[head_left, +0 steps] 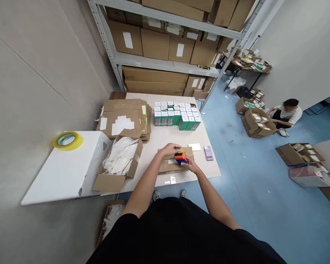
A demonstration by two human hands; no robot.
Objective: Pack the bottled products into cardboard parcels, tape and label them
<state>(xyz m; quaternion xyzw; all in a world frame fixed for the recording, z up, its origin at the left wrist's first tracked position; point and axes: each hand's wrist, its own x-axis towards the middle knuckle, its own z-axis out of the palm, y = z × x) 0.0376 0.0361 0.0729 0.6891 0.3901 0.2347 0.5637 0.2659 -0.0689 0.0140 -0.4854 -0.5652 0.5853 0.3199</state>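
A cardboard box (167, 168) lies flat on the table right in front of me, a white label on its top. Over it, my right hand (191, 165) is wrapped round an orange and blue tape dispenser (180, 158). My left hand (171, 149) is at the dispenser's far left side, above the box, its fingers drawn together. What those fingers pinch, if anything, is too small to make out. A bit of yellow shows beside the left fingertips. Just beyond the box lies a small white box (194, 147), with a blurred purple stack (208, 153) to its right.
Green and white boxes (174, 118) stand in rows at the table's back. Left are flattened cartons (122, 113), an open carton of white paper (121, 156) and a tape roll (68, 140) on a white block. Shelving rises behind. A person (288, 112) crouches by cartons at right.
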